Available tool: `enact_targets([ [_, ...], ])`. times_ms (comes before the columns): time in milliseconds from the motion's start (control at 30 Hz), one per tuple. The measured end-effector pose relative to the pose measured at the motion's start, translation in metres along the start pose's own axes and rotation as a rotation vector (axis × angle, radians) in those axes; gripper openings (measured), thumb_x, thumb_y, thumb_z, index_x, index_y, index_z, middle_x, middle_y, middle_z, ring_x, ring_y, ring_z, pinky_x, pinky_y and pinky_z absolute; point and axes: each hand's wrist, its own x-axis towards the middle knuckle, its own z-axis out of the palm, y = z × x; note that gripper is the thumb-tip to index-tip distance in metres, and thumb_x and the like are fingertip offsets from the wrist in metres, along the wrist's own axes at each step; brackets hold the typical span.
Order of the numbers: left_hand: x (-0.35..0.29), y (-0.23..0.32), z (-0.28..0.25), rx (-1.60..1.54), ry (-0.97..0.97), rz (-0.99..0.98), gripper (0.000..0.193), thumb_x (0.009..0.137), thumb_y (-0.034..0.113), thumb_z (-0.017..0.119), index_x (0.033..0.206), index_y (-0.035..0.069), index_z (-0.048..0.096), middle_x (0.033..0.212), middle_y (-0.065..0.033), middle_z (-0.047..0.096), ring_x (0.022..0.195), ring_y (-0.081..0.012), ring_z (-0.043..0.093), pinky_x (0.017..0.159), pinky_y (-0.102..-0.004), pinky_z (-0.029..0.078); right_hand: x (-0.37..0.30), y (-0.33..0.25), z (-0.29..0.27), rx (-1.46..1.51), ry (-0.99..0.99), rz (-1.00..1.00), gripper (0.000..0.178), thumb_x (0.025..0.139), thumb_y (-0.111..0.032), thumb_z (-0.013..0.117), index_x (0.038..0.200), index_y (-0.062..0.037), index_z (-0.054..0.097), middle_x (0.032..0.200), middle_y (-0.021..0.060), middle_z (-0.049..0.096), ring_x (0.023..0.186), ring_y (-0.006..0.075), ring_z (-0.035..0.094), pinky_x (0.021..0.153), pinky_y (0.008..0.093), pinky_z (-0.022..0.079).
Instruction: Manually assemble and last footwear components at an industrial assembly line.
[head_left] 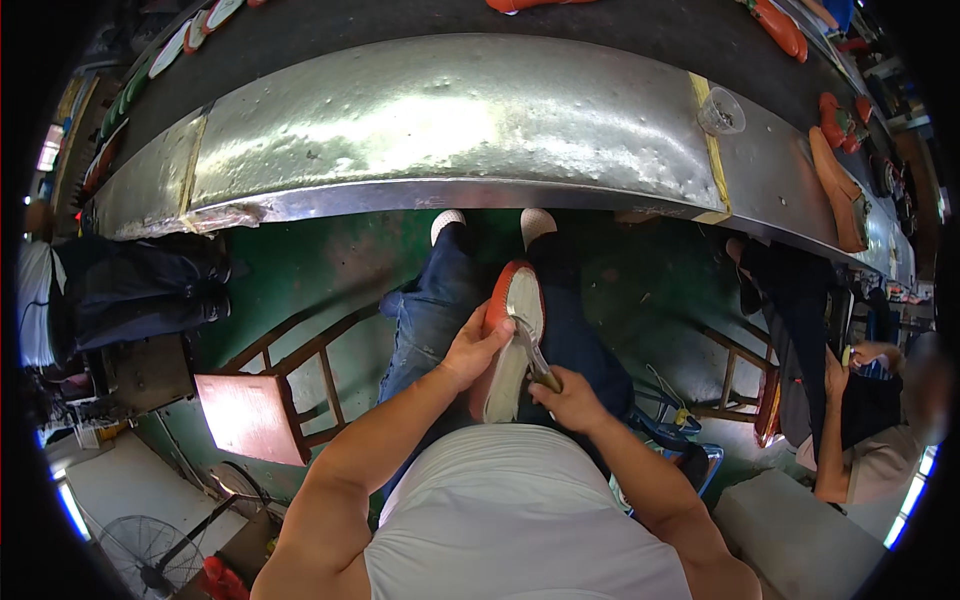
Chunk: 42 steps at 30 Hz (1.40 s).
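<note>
A red shoe (524, 296) rests on my lap, its pale underside up and its toe pointing away from me. My left hand (474, 347) grips its left side near the middle, thumb on the underside. In my right hand (572, 398) is a metal hand tool (535, 356) with a brownish handle end; its exact kind is hard to make out. The tool's far end meets the underside beside my left thumb.
Ahead runs a metal-edged bench (430, 120) with a dark belt behind it, bearing several shoes. A clear plastic cup (721, 112) and a tan shoe form (842, 190) stand on its right part. Stools (255, 415) flank me; a co-worker (870, 400) sits at right.
</note>
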Motion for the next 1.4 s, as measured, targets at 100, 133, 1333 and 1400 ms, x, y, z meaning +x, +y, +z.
enact_targets([
  [100, 0.005, 0.003, 0.001, -0.015, -0.008, -0.097, 0.068, 0.095, 0.029, 0.070, 0.148, 0.004, 0.036, 0.131, -0.0112, 0.058, 0.121, -0.0215, 0.054, 0.106, -0.0374, 0.043, 0.017, 0.016, -0.051, 0.695, -0.565, 0.231, 0.035, 0.096, -0.019, 0.064, 0.123, 0.0025, 0.059, 0.098, 0.0073, 0.068, 0.081, 0.0142, 0.066, 0.057, 0.0227, 0.050],
  [133, 0.005, 0.005, 0.003, -0.015, -0.011, -0.105, 0.068, 0.095, 0.029, 0.070, 0.148, 0.004, 0.036, 0.131, -0.0112, 0.058, 0.121, -0.0215, 0.054, 0.106, -0.0374, 0.043, 0.021, 0.012, -0.064, 0.683, -0.628, 0.266, 0.037, 0.096, -0.017, 0.063, 0.125, 0.0037, 0.057, 0.105, 0.0094, 0.068, 0.087, 0.0166, 0.067, 0.062, 0.0257, 0.055],
  [1333, 0.020, 0.032, 0.016, 0.082, -0.042, -0.307, 0.057, 0.085, 0.018, 0.078, 0.129, -0.001, 0.046, 0.117, -0.0150, 0.061, 0.106, -0.0251, 0.064, 0.094, -0.0420, 0.053, -0.040, -0.025, -0.066, -0.609, -0.234, -0.294, 0.036, 0.094, -0.019, 0.062, 0.124, 0.0016, 0.059, 0.096, 0.0178, 0.068, 0.090, 0.0331, 0.068, 0.079, 0.0395, 0.053],
  [1400, 0.021, 0.024, 0.016, 0.073, -0.041, -0.300, 0.057, 0.085, 0.018, 0.078, 0.128, -0.001, 0.046, 0.117, -0.0149, 0.062, 0.106, -0.0249, 0.064, 0.094, -0.0418, 0.053, -0.041, -0.018, -0.050, -0.748, -0.079, -0.479, 0.044, 0.094, -0.019, 0.062, 0.132, 0.0010, 0.054, 0.118, 0.0188, 0.065, 0.100, 0.0387, 0.065, 0.084, 0.0450, 0.053],
])
